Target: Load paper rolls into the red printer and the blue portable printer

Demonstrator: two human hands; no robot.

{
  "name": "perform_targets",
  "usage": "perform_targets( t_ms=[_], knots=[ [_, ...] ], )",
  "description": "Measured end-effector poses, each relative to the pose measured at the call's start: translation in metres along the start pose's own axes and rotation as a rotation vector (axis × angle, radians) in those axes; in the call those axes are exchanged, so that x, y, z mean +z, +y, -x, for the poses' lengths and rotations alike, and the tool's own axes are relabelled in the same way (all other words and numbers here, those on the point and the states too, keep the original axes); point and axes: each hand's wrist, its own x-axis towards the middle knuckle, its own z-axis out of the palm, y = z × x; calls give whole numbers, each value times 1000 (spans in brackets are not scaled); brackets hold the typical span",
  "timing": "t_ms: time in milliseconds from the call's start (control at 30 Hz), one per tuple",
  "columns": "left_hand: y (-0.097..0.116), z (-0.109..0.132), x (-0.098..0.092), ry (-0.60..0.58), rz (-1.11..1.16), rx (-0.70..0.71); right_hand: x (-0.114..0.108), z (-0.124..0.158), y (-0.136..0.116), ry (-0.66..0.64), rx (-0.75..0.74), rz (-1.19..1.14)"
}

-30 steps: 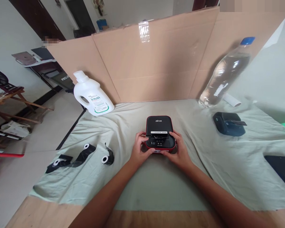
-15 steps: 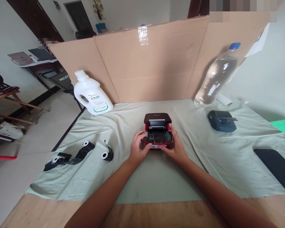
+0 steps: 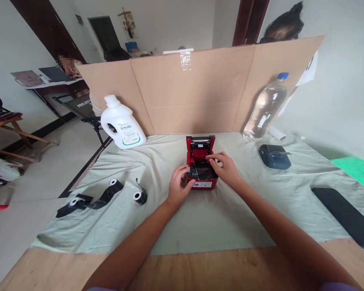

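A small red printer point(image 3: 201, 185) sits near the middle of a pale green cloth point(image 3: 200, 220) that covers the wooden table point(image 3: 197, 270). Its lid point(image 3: 200, 142) stands upright at the back, and the dark paper bay is exposed. The left hand point(image 3: 178, 186) clasps the printer's front left corner, with the thumb point(image 3: 189, 184) pressed to the front face and the other fingers curled against the left side. The right hand point(image 3: 226, 167) reaches in from the right with its fingers point(image 3: 212, 158) loosely spread and slightly bent. The fingertips rest over the rim of the open bay and hold nothing; whether they touch a part inside cannot be told. To the left on the cloth lie a black roll point(image 3: 139, 197) and, further left, a black strip of rolls point(image 3: 104, 196), both well apart from the hands. A white detergent bottle point(image 3: 121, 126) and a clear water bottle point(image 3: 263, 111) stand at the back against a folded cardboard screen point(image 3: 197, 93). A dark blue printer point(image 3: 274, 157) lies to the right, and a flat black slab point(image 3: 342, 214) lies near the right edge.
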Motion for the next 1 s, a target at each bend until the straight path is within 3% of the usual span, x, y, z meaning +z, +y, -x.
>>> perform_targets(
  t_ms=[167, 267, 400, 533, 667, 767, 867, 1000],
  knots=[
    [1, 0, 1, 0, 17, -4, 4, -65, -25, -623, 12, 476],
    [1, -1, 1, -9, 36, -4, 14, -80, -39, -757, 97, 644],
    [3, -2, 1, -11, 46, 18, 23, -80, -46, -727, 143, 678],
    [4, -3, 0, -5, 51, 22, 11, -73, -40, -672, 139, 625],
    [3, -1, 1, -8, 84, 1, -14, -61, -46, -560, 200, 172],
    [4, -2, 1, -2, 94, -36, -19, -58, -70, -470, 244, -216],
    [9, -4, -2, -2, 96, 5, 7, -66, -105, -388, 278, -400],
    [9, -5, -5, -23, 106, 1, 85, -89, -140, -317, 142, -300]
  ],
)
